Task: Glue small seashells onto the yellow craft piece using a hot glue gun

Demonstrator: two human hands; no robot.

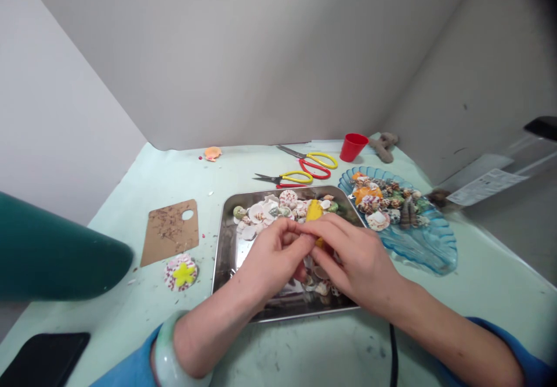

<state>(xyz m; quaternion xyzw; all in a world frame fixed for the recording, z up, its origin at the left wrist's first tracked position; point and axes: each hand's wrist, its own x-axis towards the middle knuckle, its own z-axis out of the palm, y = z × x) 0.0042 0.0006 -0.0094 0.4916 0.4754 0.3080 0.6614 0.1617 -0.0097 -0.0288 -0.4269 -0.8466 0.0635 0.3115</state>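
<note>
Craft workspace, grey panels (261, 56), pale-green table (304, 349), scissors (273, 180), metal tray (216, 259), seashells (256, 213)

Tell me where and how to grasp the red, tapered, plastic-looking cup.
Probably grip the red cup around its wall below the rim, coming from the near side: it flares toward its open top, with a grey lumpy object to its right and red-and-yellow-handled metal scissors to its left.

The desk (296, 352) is pale mint, the tray (221, 250) silvery, the dish (429, 253) translucent blue and the cup (352, 148) solid red, while the scissors (310, 156) show yellow and red handles. White shells (257, 213) carry reddish and brown speckles; the star (184, 274) is lime-yellow, its disc (171, 280) white flecked with maroon. The lump (314, 210), partly covered, seems plain yellow.
</note>
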